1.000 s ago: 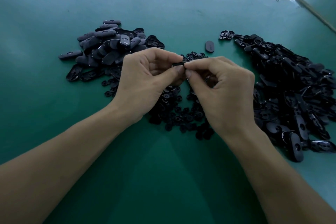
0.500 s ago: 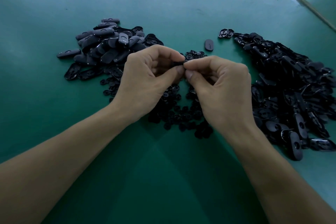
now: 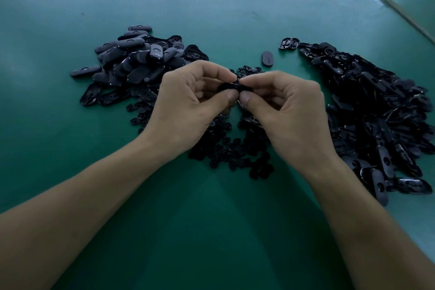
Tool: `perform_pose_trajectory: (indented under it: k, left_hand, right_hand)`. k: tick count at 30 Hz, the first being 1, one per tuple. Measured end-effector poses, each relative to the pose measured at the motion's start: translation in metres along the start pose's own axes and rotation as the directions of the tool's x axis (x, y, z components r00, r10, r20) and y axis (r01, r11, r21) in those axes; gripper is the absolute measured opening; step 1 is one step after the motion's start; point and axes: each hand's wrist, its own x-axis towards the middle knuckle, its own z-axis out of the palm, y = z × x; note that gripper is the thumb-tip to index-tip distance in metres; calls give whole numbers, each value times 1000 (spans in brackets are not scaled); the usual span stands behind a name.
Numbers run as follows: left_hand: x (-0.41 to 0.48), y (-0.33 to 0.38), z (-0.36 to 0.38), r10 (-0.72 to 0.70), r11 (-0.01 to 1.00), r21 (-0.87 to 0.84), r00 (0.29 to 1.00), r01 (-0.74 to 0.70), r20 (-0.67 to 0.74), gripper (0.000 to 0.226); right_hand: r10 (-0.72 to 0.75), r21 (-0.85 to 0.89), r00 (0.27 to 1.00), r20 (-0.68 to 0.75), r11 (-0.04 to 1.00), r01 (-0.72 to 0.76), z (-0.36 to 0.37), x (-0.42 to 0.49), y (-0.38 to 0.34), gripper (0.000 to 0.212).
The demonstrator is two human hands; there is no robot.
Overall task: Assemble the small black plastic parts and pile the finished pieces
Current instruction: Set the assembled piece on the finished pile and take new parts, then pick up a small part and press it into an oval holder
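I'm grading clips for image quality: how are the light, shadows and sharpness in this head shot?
Head view: dim, bluish light, the green table paler at the top left; soft shadow between the forearms; the black part pinched by the left hand and right hand nearly merges with the heap of small parts beneath; hands sharp, no motion blur.

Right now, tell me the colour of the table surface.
Teal-green table surface, plain and unpatterned; clearest in the head view.
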Motion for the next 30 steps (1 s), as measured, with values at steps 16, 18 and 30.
perform_pose_trajectory:
  k: [16, 18, 30]
  left_hand:
    - [-1, 3, 3, -43, 999, 8, 999, 44, -10, 25]
    - [-1, 4, 2, -48, 999, 2, 999, 48, -12, 25]
    - [0, 1, 2, -51, 996, -76, 991, 42, -125, 21]
  right_hand:
    - [100, -24, 995, 27, 995, -99, -5, 4, -1, 12]
    - [105, -11, 994, 25, 994, -105, -6, 4, -1, 12]
    - [106, -21, 993, -59, 994, -107, -18, 5, 3, 24]
